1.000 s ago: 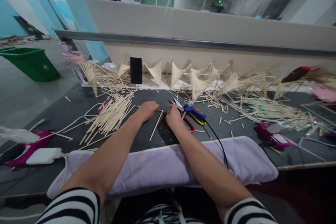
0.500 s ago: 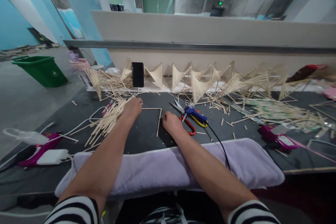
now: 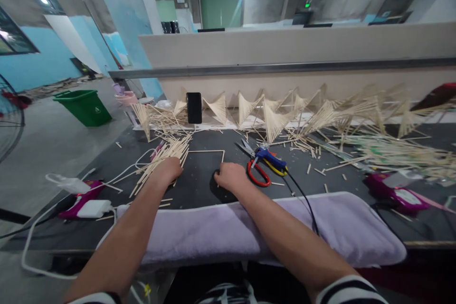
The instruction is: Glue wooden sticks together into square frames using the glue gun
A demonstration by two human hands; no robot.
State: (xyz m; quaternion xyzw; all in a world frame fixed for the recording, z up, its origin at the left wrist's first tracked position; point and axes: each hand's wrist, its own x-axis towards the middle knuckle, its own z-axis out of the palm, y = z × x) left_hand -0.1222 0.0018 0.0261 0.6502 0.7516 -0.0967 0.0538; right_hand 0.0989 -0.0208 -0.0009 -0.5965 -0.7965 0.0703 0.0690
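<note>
Evidently the delicate spot is the stick corner [image 3: 206, 151]: two thin sticks meeting at an angle, flat on the dark tabletop [image 3: 199, 185], between the hands. Right hand [image 3: 231, 175] lies over the lower part of its short leg, fingers curled together; cannot tell whether they pinch the stick. Left hand [image 3: 170, 170] is at the near right side of the loose stick pile [image 3: 160, 159], fingers bent inward; any grip is hidden. Hands well apart.

Risks, as I judge them: a sideways push from the right hand could skew the corner or part the joint, if it is weakly bonded. A left-hand drag could pull neighbouring sticks along and scatter the pile against the long leg. Red-handled scissors [image 3: 259, 178] lie open just beyond the right hand, so a careless reach might meet the blades. The blue corded tool [image 3: 270, 156] lies against them; its black cable [image 3: 302, 194] crosses the lilac towel [image 3: 213, 228], and a forearm snag could tug it. If it is a glue gun, a hot tip is possible; heat doesn't show.

Containers: green bin [image 3: 89, 110] on the floor, contents not visible. Pink tub [image 3: 125, 99] behind the table, something purple at its top; inside or resting on it, unclear.
</note>
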